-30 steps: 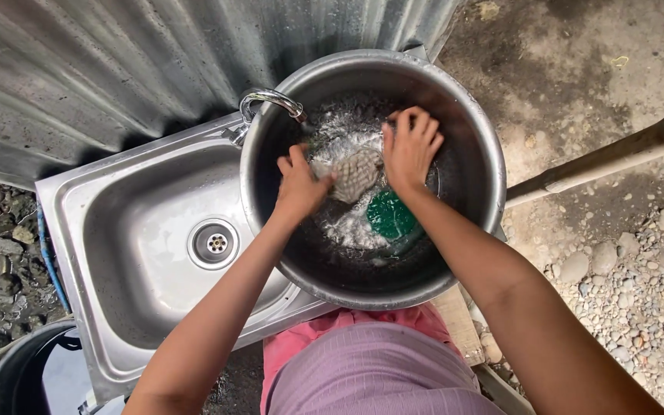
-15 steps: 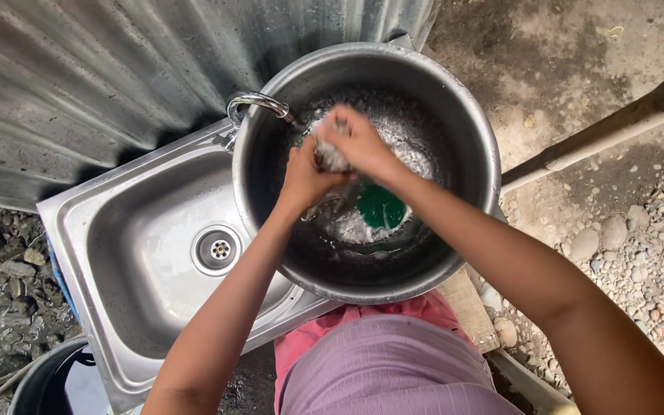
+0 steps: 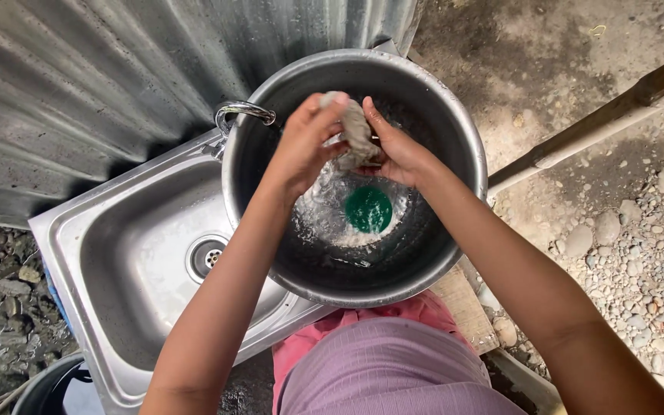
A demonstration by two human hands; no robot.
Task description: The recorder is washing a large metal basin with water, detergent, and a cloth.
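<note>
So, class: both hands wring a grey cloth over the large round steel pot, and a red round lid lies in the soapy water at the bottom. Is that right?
One detail is wrong. In the head view, the round lid in the water is green, not red. The rest stands: the left hand and right hand squeeze the grey cloth over the large round steel pot.

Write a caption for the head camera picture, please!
Two hands, left hand and right hand, squeeze a grey cloth over a big metal pot.
</note>
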